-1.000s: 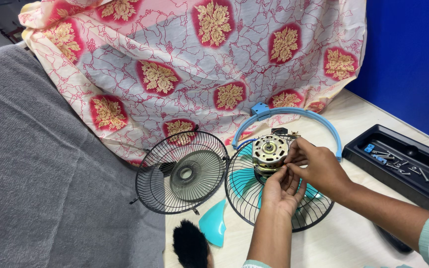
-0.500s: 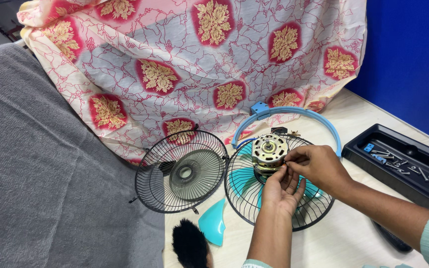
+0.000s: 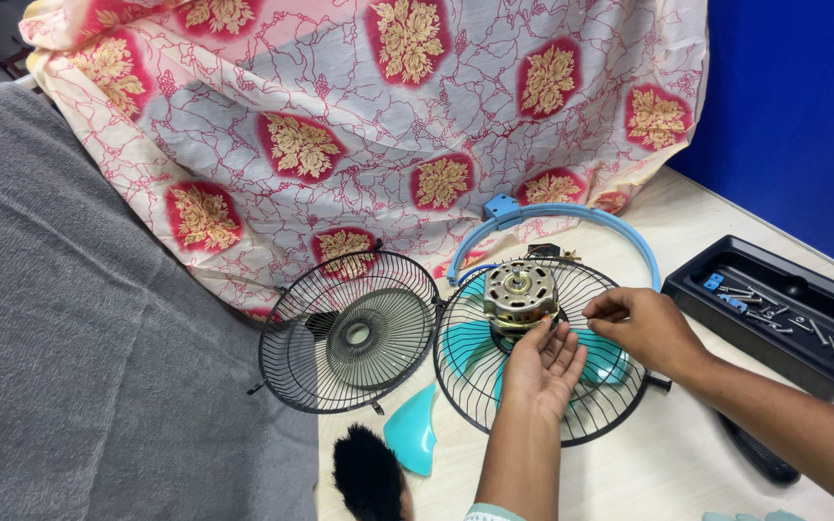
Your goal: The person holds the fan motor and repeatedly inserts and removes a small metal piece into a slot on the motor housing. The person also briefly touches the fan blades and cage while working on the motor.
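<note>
I am steadying the fan motor (image 3: 520,292) with my left hand (image 3: 544,365), fingers flat against its near side. My right hand (image 3: 641,326) is pinching at its right edge, both hands nearly touching; what the fingertips grip is hidden.

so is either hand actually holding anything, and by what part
The left hand steadies the fan motor at its lower near side; the right hand pinches something at the motor's right edge, too small to tell.
</note>
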